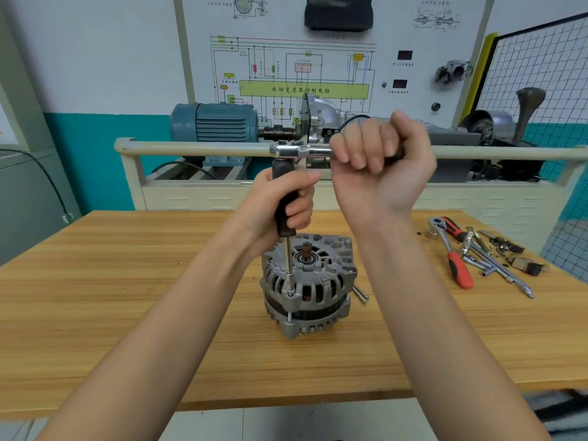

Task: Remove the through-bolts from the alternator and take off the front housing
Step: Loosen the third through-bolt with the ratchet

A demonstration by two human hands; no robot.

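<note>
Alternator (307,281), upright on surface (127,297): our left hand (280,202) grips the extension (284,198) steady on a through-bolt (291,292), right hand (378,148) grips the ratchet (299,151) for leverage.

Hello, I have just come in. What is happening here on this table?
A person is loosening a through-bolt on an alternator that stands upright on a wooden table. The left hand grips the black handle of a long socket extension set down on the bolt. The right hand holds the ratchet on top of it. Loose bolts lie beside the alternator, and more tools lie to the right. The front housing is still on.
</note>
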